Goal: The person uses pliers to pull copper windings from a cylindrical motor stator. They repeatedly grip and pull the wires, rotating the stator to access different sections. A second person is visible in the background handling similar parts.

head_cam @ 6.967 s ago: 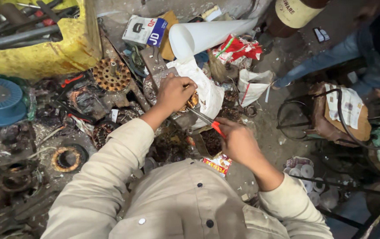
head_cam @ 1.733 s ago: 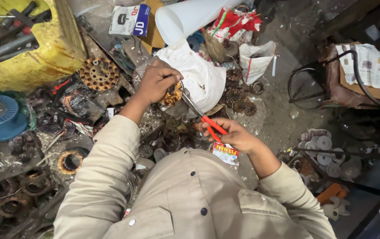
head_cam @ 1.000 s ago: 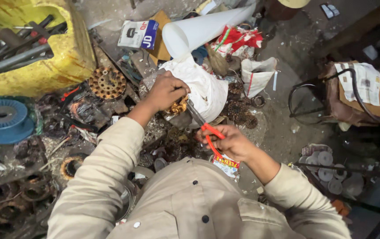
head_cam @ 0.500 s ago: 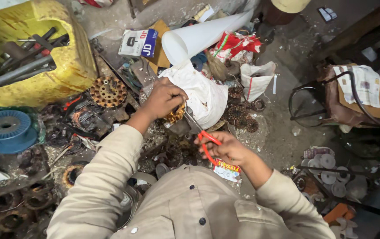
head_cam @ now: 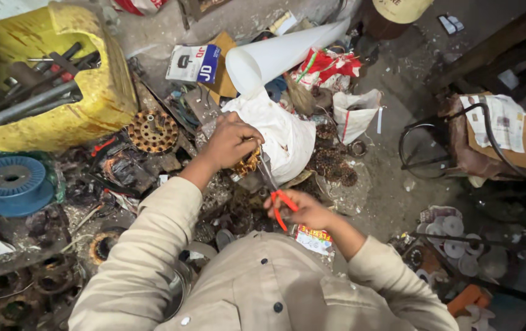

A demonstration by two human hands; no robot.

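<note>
Gripping a small copper-coloured wound part (head_cam: 247,164) against the cluttered floor, the left hand (head_cam: 231,142) is closed over it just beside the white sack (head_cam: 287,138), while the right hand (head_cam: 304,211) is clenched around the red handles of a pair of pliers (head_cam: 278,199) whose metal nose reaches up to that part. The step in hand looks like pulling or cutting wire from the winding (the nose tip itself is too small to read). Any next move would call for a firm left-hand hold and a steady pull along the tool.
</note>
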